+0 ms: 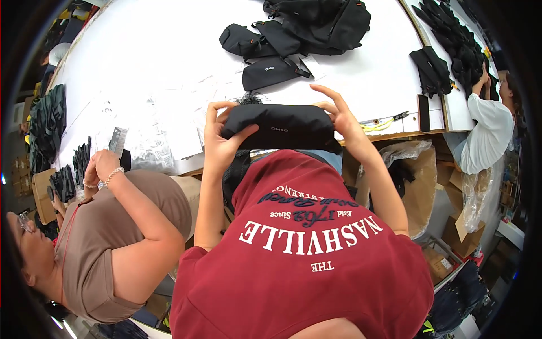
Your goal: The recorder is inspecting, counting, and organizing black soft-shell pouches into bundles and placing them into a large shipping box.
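Note:
Between my two hands is a black fabric pouch [288, 121], long and rounded, with a small pale print on its front, raised at the table's near edge. My left hand [224, 135] grips its left end, thumb across the front and fingers behind. My right hand [347, 124] holds the right end, with one finger stretched up and off the fabric. Beyond it on the white table lies a flatter black pouch [271, 73]. Two more black pouches and a larger black bag [333, 28] are heaped behind that one. A tangle of black threads [250, 99] shows just past the held pouch.
Yellow-handled snips [379, 125] and a phone [423, 113] lie by the near right edge. Clear plastic bags [149, 135] spread at left. Co-workers sit on my left [113, 243] and stand far right [485, 133]. A plastic-lined carton [420, 192] is below the table.

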Motion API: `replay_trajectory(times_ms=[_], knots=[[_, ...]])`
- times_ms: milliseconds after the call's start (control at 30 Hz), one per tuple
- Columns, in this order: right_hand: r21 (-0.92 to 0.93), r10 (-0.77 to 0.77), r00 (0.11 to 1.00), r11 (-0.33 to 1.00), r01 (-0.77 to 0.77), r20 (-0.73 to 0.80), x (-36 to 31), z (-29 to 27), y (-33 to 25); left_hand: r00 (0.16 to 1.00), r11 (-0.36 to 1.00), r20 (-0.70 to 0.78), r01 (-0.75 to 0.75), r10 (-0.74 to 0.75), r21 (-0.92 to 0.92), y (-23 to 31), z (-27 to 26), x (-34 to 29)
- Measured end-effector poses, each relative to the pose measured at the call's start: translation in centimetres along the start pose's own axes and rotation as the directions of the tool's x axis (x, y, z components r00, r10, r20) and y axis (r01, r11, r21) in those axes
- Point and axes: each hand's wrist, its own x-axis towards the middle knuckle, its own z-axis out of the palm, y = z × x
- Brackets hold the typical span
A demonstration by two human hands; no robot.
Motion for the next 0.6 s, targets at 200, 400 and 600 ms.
replay_trajectory(times_ms=[200,400,600], knots=[[-0.567,-0.367,0.929,0.755,0.329,0.051,-0.1,-1.0,0.1,0.977,0.985,0.132,-0.160,0.167,-0.067,-1.4,0.7,0.0],[-0.699,-0.245,0.969,0.694,0.172,-0.005,-0.4,-2.9,-0.2,0.983,0.993,0.141,0.118,-0.121,0.029,-3.4,1.2,-0.5],[-0.978,-0.704,0.679,0.160,-0.133,-0.207,-0.5,-11.5,4.7,0.924,0.787,-0.363,0.136,0.118,0.602,-6.8,-6.1,-0.5]])
